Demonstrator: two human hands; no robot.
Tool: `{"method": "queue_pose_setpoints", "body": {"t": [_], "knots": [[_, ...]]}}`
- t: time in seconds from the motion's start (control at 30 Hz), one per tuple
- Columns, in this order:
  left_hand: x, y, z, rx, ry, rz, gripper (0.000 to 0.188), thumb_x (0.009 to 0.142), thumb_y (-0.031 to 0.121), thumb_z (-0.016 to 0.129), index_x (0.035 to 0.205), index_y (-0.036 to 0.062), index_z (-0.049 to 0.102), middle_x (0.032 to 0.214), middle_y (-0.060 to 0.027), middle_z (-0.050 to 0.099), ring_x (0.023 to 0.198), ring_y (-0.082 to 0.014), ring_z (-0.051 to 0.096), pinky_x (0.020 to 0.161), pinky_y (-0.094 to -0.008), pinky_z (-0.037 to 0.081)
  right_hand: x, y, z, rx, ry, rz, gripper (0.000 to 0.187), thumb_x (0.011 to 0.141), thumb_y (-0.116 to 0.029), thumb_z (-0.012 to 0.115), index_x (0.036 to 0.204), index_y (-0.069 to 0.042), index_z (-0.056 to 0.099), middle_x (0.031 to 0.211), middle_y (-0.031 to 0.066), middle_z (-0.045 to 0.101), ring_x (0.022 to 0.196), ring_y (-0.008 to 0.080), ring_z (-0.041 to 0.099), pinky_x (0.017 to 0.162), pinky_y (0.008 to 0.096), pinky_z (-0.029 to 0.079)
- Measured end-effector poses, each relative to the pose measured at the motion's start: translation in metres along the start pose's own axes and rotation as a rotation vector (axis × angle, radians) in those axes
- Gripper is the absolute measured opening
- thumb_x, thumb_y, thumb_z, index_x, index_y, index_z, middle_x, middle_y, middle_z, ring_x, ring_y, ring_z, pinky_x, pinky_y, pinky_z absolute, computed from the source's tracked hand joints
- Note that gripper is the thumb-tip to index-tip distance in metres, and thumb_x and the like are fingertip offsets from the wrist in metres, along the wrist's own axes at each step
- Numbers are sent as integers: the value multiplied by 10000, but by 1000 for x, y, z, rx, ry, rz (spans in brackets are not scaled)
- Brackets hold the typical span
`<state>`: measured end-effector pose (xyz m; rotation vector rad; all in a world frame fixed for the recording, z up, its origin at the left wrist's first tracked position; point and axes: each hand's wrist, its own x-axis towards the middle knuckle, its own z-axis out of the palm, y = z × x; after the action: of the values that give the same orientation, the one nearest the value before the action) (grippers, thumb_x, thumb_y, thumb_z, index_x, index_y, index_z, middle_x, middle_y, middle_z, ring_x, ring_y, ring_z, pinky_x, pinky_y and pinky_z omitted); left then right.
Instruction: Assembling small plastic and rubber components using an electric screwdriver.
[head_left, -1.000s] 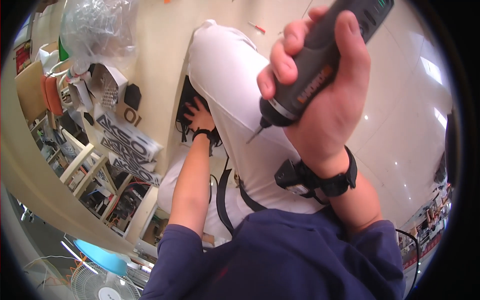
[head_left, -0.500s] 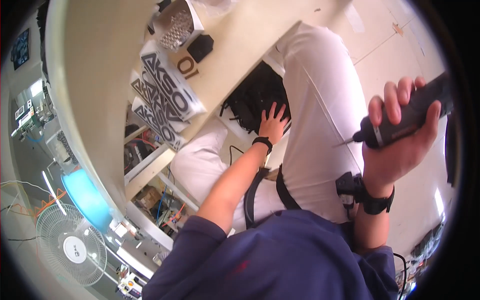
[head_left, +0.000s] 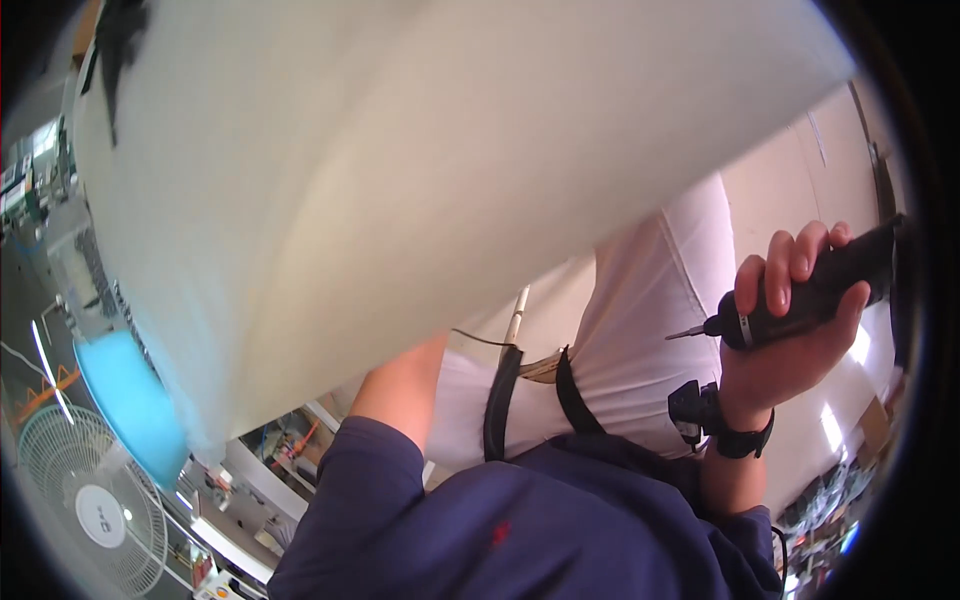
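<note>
Right hand (head_left: 790,330) fingers clenched round black electric screwdriver (head_left: 810,295), bit pointing left, held off worktop (head_left: 420,170) over white-trousered lap. Left forearm goes under worktop near edge; hand hidden, grip cannot tell. Step judged: between fastenings. Next calls for bringing bit to screw.

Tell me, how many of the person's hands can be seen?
1: the right hand at the right, holding a black electric screwdriver. The left hand is hidden under the white tabletop.
</note>
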<state>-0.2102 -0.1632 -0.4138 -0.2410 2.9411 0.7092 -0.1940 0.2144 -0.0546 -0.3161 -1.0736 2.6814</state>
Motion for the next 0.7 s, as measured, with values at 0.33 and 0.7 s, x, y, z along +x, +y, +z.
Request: {"method": "queue_pose_setpoints", "body": {"t": [0.33,0.7], "knots": [[-135,115,40,4,-710,149,745,875,383,658,1425,-69,437,1215,-335,623,1139,-470,606,986,-491,494,-6,3,8,-8,-64,68,417,1040,-446,481,1238,-80,457,913,70,500,643,140,501,501,320,451],[-207,-57,175,-142,-1003,268,720,1048,532,255,1560,27,284,1617,-202,292,1460,-341,366,1210,-399,280,-6,5,44,180,-233,134,422,1038,-466,471,1237,-95,481,916,69,518,654,146,508,519,340,451]]}}
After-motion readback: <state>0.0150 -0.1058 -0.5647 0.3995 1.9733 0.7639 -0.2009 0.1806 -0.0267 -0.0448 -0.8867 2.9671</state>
